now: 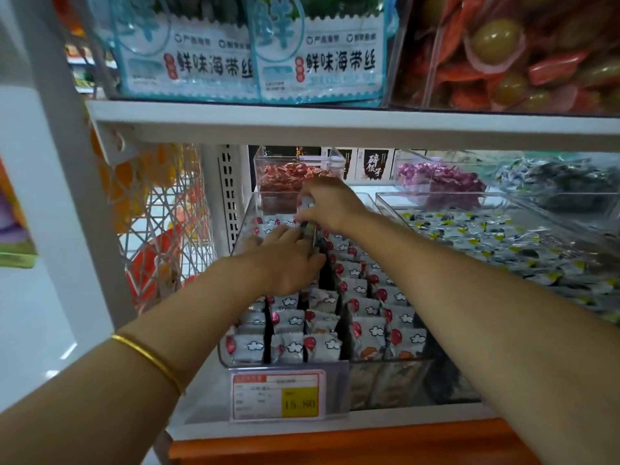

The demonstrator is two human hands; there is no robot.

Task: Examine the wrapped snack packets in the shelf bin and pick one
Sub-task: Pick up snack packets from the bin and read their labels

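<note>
A clear plastic shelf bin [389, 367] holds rows of several upright white snack packets [365, 330] printed with red balloons and clouds. My right hand [330, 204] is at the bin's far end and pinches one raised packet [306, 204] between thumb and fingers. My left hand [285, 260] lies palm down over the packets in the middle of the bin, its fingers reaching toward the right hand; whether it holds anything is hidden. A gold bangle sits on my left forearm.
A price tag [278, 396] reading 15.80 hangs on the bin's front. A neighbouring bin [503, 250] of yellow-marked packets lies to the right. Bins of red [288, 179] and purple sweets [439, 182] stand behind. The white upper shelf [335, 124] overhangs closely.
</note>
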